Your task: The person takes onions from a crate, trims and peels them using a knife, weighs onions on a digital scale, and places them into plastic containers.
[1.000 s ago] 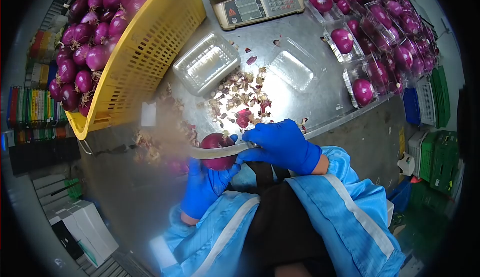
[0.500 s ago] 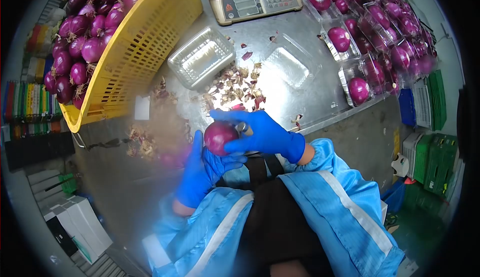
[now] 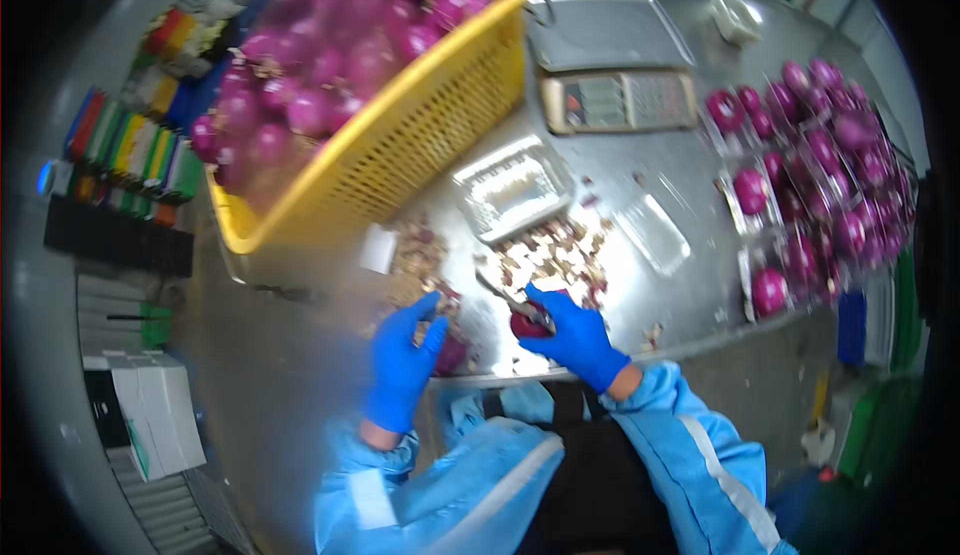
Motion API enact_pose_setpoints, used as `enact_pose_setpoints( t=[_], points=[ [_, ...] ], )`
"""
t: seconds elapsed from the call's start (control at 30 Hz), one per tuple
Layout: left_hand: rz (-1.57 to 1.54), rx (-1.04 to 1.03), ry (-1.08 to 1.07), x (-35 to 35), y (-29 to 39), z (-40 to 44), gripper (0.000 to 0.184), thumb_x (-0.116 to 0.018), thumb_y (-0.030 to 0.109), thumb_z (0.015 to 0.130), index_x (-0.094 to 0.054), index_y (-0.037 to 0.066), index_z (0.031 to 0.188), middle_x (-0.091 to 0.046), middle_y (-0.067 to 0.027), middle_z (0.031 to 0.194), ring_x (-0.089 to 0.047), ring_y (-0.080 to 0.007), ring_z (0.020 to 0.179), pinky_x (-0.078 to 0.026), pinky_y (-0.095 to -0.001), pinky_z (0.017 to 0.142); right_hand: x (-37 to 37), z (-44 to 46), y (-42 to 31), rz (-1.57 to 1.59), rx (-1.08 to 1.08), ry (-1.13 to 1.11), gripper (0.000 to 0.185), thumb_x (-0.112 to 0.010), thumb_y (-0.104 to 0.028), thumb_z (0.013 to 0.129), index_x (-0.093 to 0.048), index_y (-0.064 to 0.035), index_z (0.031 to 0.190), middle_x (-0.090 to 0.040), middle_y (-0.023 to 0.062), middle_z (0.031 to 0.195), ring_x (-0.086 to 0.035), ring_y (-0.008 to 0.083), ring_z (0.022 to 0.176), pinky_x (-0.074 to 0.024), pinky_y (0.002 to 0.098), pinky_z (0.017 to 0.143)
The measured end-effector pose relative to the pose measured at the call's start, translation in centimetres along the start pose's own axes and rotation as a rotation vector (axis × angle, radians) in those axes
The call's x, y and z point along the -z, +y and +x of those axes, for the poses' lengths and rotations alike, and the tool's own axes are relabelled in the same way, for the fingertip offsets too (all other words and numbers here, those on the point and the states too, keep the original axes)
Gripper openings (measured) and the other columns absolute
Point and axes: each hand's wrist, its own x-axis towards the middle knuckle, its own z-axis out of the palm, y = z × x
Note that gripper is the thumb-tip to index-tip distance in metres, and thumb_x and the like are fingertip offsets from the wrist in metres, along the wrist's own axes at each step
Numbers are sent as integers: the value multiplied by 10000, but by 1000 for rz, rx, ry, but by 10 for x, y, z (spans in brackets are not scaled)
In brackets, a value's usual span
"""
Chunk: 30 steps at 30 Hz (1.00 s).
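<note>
My right hand (image 3: 575, 340), in a blue glove, is closed round the handle of a curved knife (image 3: 508, 300). Its fingers also reach round a red onion (image 3: 529, 324) near the table's front edge. To the left, my left hand (image 3: 403, 360), gloved in blue too, has its thumb and fingers apart. Beside its fingertips lies another red onion (image 3: 452, 355), partly blurred. Onion skins and trimmings (image 3: 555, 255) are scattered just beyond my hands.
A yellow crate (image 3: 400, 145) of red onions stands at the back left. Behind the trimmings are a clear plastic tray (image 3: 513, 188), a second one (image 3: 653, 235) and a scale (image 3: 620, 102). Packed onions (image 3: 825, 175) fill the right side. The table's metal edge (image 3: 690, 350) runs in front.
The view has shifted, so the table's contents appear lower and further right. My left hand has come off the onion and opened. My right hand has moved with the knife and onion onto the table.
</note>
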Motion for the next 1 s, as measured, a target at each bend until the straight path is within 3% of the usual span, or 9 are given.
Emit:
enact_pose_setpoints(
  t=[0.03, 0.17, 0.2, 0.37, 0.5, 0.63, 0.77, 0.9, 1.0],
  points=[
    [-20, -14, 38, 4, 2, 5, 311, -708, 61, 823, -687, 49, 1133, -709, -88, 957, -653, -150, 894, -497, -291, 832, 2, 4, -11, -76, 50, -11, 743, -780, -287, 721, -465, -177, 1385, -614, 53, 1142, -643, 287, 961, -544, 381, 757],
    [-26, -124, 191, 44, 13, 35, 277, -704, 67, 822, -688, 41, 1097, -704, -105, 1010, -667, -214, 923, -511, -334, 838, -25, 17, 0, -313, -34, -284, 773, -722, -253, 764, -363, -203, 1447, -490, 114, 1257, -613, 312, 1004, -540, 424, 724],
    [-3, -163, 205, 57, 8, 43, 310, -664, 10, 837, -669, 33, 1146, -696, -90, 1048, -648, -153, 925, -501, -287, 827, -28, 18, 2, -314, -18, -277, 771, -722, -251, 762, -366, -204, 1445, -486, 115, 1276, -613, 310, 1018, -542, 420, 731],
    [-165, -70, 427, 131, 25, 94, 343, -660, -4, 829, -646, 23, 1170, -665, -96, 1138, -623, -184, 1035, -471, -307, 926, -31, 14, 5, -194, 50, -260, 782, -744, -305, 765, -372, -216, 1447, -418, 155, 1438, -589, 323, 1130, -537, 406, 806],
    [-100, -256, 462, 164, 13, 174, 396, -681, 8, 816, -617, 19, 1207, -641, -100, 1189, -595, -195, 1108, -450, -324, 973, -31, 8, 0, -98, 36, -236, 753, -742, -349, 784, -391, -214, 1437, -416, 136, 1453, -607, 324, 1106, -537, 394, 827],
    [119, -481, 436, 168, -6, 286, 550, -753, 106, 778, -560, 49, 1290, -608, -120, 1244, -588, -230, 1133, -449, -340, 979, -25, 11, -25, -26, -18, -133, 676, -734, -342, 807, -442, -200, 1401, -516, 120, 1367, -625, 305, 1080, -538, 380, 835],
    [583, -295, 436, 150, -16, 385, 798, -827, 307, 691, -478, 63, 1365, -572, -193, 1263, -570, -326, 1150, -447, -405, 987, -14, 11, -49, 45, -110, -29, 548, -730, -297, 823, -536, -180, 1322, -615, 99, 1246, -642, 288, 1053, -540, 364, 836],
    [680, -174, 326, 132, -24, 422, 911, -868, 292, 593, -462, 66, 1377, -576, -202, 1231, -569, -365, 1123, -464, -423, 969, -7, 3, -58, 134, -201, 39, 445, -725, -249, 834, -598, -169, 1253, -639, 94, 1212, -647, 287, 1044, -539, 361, 842],
    [459, -377, 415, 129, -27, 408, 871, -854, 169, 586, -474, 46, 1360, -555, -188, 1278, -554, -318, 1165, -444, -392, 1010, 3, 0, -64, 158, -281, 96, 419, -725, -225, 838, -610, -142, 1232, -670, 104, 1138, -676, 265, 969, -537, 336, 799]
  ],
)
